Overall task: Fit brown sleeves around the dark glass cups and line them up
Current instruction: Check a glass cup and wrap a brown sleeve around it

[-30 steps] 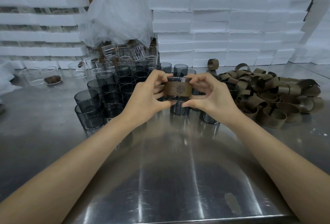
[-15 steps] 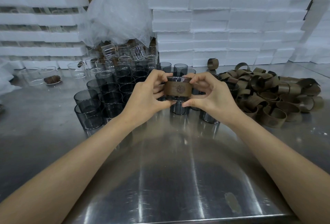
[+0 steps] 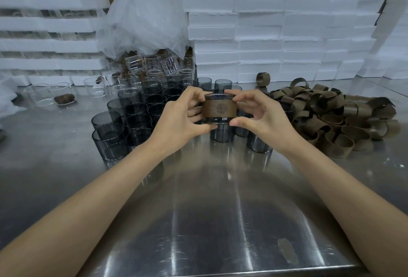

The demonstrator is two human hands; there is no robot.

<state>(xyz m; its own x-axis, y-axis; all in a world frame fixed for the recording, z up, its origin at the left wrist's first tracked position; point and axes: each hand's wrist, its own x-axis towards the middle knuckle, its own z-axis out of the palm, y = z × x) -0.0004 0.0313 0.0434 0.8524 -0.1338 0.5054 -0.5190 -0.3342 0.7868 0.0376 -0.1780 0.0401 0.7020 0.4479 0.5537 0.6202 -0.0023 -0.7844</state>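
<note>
Between the hands, held up off the worktop (image 3: 209,210): one dark glass cup (image 3: 217,120), upright, mouth up, long axis vertical. Brown sleeve (image 3: 219,109) sits round its middle on the same axis, stamped emblem facing the camera. A thin strip of glass shows above the sleeve and another below it.

Left hand (image 3: 176,120): grips the cup from its left side, thumb under the base edge, fingers curled round the side and up toward the rim. Right hand (image 3: 262,118): pinches from the right, thumb at the lower edge, index finger on the top rim, other fingers curled behind. Both forearms reach in low over the worktop and converge on the cup.

Left of and beyond the left hand: block of bare dark cups (image 3: 132,118), upright, packed touching. Two more stand just below and behind the held cup, toward the right hand.

Right of the right hand: loose pile of sleeves (image 3: 342,120), lying every way. A single sleeve (image 3: 263,79) stands apart, beyond the right hand.

Further back past the left hand: clear glasses (image 3: 154,71), some tipped, under crumpled plastic wrap (image 3: 143,12). White foam blocks (image 3: 265,34) are stacked along the back.
</note>
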